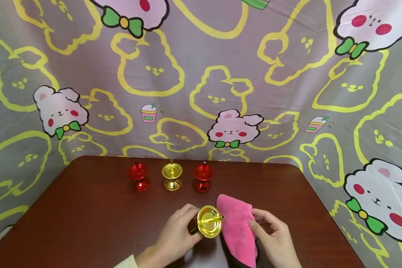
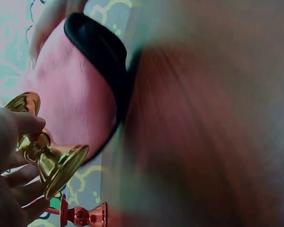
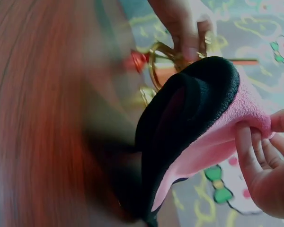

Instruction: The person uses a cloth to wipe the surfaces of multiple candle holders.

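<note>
My left hand grips a shiny gold candle holder by its stem, tilted so its dish and central spike face right. In the left wrist view the gold holder's flared base shows below the fingers. A pink cloth with a black edge hangs from my right hand, its upper right edge pinched between thumb and fingers. In the right wrist view the cloth is folded over, its black border toward the camera. The cloth is beside the gold holder; whether they touch I cannot tell.
Toward the back of the brown table stand a red candle holder, a gold candle holder and another red candle holder in a row. Behind the table hangs a grey curtain with cartoon rabbits.
</note>
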Demonstrator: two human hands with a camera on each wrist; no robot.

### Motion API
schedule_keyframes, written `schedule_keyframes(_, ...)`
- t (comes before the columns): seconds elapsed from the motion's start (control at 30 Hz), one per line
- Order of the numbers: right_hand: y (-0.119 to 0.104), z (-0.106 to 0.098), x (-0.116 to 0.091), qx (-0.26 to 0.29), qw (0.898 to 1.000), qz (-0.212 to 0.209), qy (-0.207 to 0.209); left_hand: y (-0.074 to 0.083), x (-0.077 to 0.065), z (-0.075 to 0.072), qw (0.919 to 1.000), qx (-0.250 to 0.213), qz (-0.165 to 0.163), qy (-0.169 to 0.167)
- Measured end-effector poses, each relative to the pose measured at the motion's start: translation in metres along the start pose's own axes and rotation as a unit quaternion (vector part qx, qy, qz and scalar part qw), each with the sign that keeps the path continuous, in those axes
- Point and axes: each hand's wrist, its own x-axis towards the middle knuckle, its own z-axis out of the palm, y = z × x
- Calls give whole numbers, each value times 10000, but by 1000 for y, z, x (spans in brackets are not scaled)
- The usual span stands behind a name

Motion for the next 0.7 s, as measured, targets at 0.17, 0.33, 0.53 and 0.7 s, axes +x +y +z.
schedule_keyframes(0.17, 3, 26, 4, 486, 9944, -501, -793, 0, -10, -4, 9996, 21, 60, 265)
schedule_keyframes(0.33, 7, 44, 5, 752, 9850, -794, -1335, -5, -12, -7, 9993, 24, 193, 324)
schedule_keyframes(0.53, 10, 55, 10, 693, 9848, -652, -1453, -8, -9, -11, 9995, 30, 300, 39)
schedule_keyframes(0.7, 11, 58, 14, 734, 9800, -483, -1788, -10, -8, -12, 9987, 79, 508, 43)
